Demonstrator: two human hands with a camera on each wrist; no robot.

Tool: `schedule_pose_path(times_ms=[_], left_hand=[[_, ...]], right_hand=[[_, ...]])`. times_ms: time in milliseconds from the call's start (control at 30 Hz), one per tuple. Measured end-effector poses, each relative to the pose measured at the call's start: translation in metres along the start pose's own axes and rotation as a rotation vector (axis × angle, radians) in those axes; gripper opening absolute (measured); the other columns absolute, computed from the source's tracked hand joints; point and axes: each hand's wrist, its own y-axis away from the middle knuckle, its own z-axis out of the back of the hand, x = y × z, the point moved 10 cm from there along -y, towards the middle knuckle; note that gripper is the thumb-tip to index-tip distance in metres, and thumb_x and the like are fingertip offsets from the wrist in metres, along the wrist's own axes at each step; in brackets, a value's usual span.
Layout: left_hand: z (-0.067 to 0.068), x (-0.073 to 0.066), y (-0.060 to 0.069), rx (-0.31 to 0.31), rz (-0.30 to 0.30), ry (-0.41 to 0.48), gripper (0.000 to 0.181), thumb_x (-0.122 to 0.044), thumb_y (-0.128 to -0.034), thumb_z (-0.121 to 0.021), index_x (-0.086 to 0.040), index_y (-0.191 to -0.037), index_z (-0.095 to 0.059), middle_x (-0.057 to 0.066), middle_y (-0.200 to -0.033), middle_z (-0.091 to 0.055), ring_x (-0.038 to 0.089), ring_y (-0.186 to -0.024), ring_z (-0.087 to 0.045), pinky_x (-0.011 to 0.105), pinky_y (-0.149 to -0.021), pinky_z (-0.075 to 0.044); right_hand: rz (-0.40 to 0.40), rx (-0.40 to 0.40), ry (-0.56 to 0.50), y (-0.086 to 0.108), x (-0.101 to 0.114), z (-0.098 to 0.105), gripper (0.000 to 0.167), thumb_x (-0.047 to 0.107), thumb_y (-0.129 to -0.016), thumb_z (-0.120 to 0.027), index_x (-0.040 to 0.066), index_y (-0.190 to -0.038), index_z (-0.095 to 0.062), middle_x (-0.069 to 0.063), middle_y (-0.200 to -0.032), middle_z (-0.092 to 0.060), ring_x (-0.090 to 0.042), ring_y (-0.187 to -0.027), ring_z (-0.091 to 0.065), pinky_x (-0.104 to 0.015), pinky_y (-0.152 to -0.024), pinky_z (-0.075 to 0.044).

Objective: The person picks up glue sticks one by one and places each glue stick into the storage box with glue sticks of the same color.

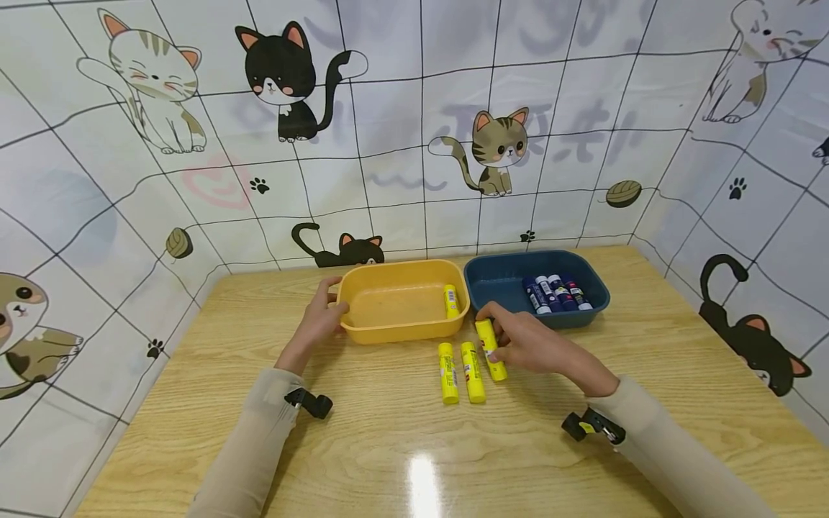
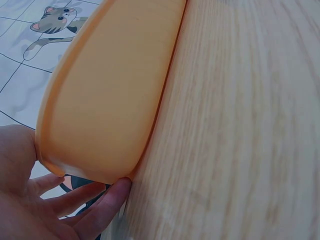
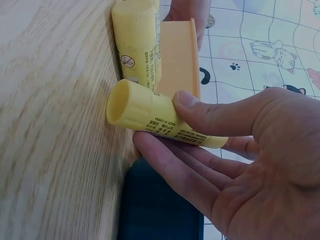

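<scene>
My right hand point(image 1: 527, 342) pinches a yellow glue stick point(image 1: 491, 350) between thumb and fingers. In the right wrist view this stick point(image 3: 155, 112) is tilted, its round end facing the camera, held by the right hand point(image 3: 240, 150). Two more yellow sticks, one point(image 1: 448, 373) and another point(image 1: 473, 372), lie side by side just left of it on the table. My left hand point(image 1: 316, 320) grips the left end of the orange-yellow bin point(image 1: 401, 332); its fingers point(image 2: 107, 205) touch the bin's end wall in the left wrist view. One yellow stick point(image 1: 451, 301) is inside that bin, at its right end.
A dark blue bin point(image 1: 492, 273) stands against the orange-yellow bin's right side, with several dark blue, white-ended sticks point(image 1: 562, 293) inside. Both bins are near the back of the wooden table point(image 1: 363, 446). Behind them hangs a cat-patterned cloth point(image 1: 388, 144).
</scene>
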Motion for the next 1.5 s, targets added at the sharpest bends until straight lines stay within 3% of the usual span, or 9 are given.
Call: schedule_pose_path(times_ms=[700,1167,1500], left_hand=[[0.002,-0.001,0.0,-0.008,-0.006,-0.005,0.065,-0.014,-0.101,-0.05,-0.021,-0.161,-0.026,0.026,-0.148,-0.049,0.037,-0.11,-0.066,0.03,-0.072,-0.062],[0.001,0.0,0.0,-0.005,0.001,-0.007,0.066,-0.014,-0.101,-0.05,-0.021,-0.161,-0.026,0.026,-0.148,-0.048,0.037,-0.111,-0.066,0.03,-0.073,-0.062],[0.0,-0.002,0.0,-0.014,-0.012,-0.005,0.065,-0.012,-0.1002,-0.05,-0.02,-0.161,-0.027,0.026,-0.146,-0.05,0.037,-0.109,-0.066,0.028,-0.07,-0.061]], right_hand=[[0.041,-0.063,-0.009,0.003,0.007,0.017,0.058,0.006,-0.091,-0.076,0.007,-0.142,-0.051,-0.012,-0.119,-0.068,-0.021,-0.097,-0.068,-0.037,-0.083,-0.06],[0.007,-0.097,-0.017,0.003,0.007,0.023,0.056,0.009,-0.091,-0.077,0.011,-0.141,-0.051,-0.01,-0.117,-0.07,-0.02,-0.097,-0.068,-0.035,-0.08,-0.061],[0.026,-0.132,-0.008,0.002,0.013,0.03,0.055,0.008,-0.091,-0.077,0.011,-0.139,-0.051,-0.011,-0.12,-0.069,-0.02,-0.094,-0.068,-0.034,-0.078,-0.06]])
